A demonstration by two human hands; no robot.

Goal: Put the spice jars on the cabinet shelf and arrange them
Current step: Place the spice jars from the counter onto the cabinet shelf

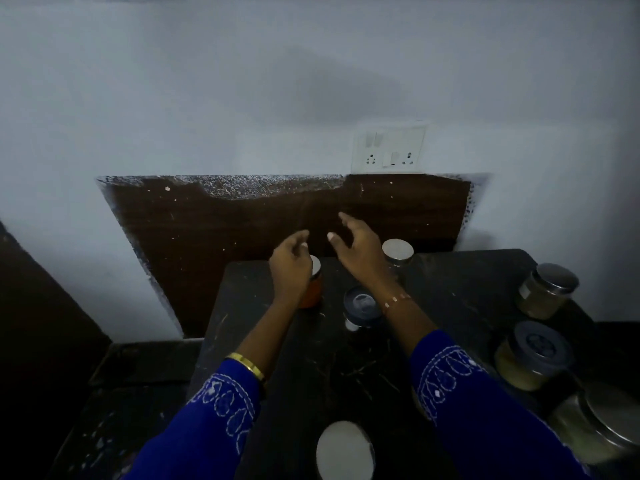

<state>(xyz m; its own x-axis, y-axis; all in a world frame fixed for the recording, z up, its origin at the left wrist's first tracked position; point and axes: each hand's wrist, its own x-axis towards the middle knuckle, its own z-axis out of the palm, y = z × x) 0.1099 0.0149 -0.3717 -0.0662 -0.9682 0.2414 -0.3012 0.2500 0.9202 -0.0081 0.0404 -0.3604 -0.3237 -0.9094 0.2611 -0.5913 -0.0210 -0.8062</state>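
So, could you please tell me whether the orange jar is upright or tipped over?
Upright: the orange jar stands on the dark table, its pale lid facing up.

Seven upright spice jars stand on the dark table (460, 292): an orange jar (313, 289) at its far edge, a silver-lidded jar (398, 252) right of it, the others nearer.

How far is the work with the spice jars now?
Nothing looks done: no shelf shows, and the jars stand loose on the dark table, such as the orange jar and the dark-lidded jar. The left hand and right hand hold nothing. All placing and arranging remains.
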